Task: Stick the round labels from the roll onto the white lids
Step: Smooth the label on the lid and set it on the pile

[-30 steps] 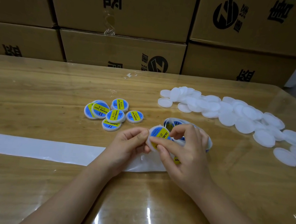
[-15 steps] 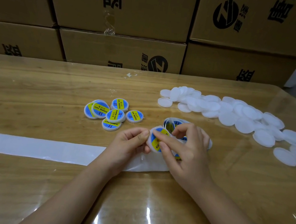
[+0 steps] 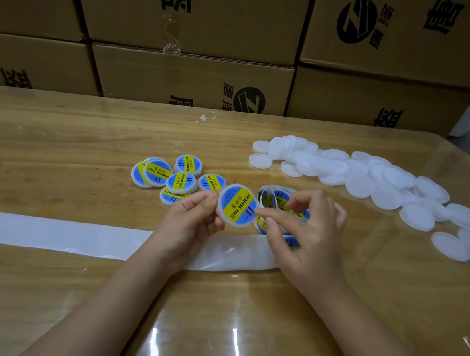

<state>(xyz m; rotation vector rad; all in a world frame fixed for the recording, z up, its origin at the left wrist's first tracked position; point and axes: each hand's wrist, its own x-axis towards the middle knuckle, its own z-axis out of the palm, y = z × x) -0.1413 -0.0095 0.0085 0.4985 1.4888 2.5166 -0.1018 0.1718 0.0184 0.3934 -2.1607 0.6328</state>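
My left hand (image 3: 192, 220) pinches a white lid (image 3: 236, 205) by its left edge, tilted up, with a blue and yellow round label stuck on its face. My right hand (image 3: 307, 232) hovers at the lid's right edge, index fingertip touching its rim, fingers curled and holding nothing. The label roll (image 3: 277, 200) lies just behind my right hand, partly hidden by it. Its bare white backing strip (image 3: 50, 233) runs left across the table. Several labelled lids (image 3: 167, 179) sit in a cluster at the left. A heap of plain white lids (image 3: 371, 180) spreads at the right.
The wooden table (image 3: 53, 139) has a glossy clear cover. Stacked cardboard boxes (image 3: 188, 22) form a wall along its far edge. A small scrap (image 3: 205, 118) lies near the back of the table.
The lid has turned its labelled face up and towards me. My right hand's fingers have come off the label and drawn back to the lid's right edge.
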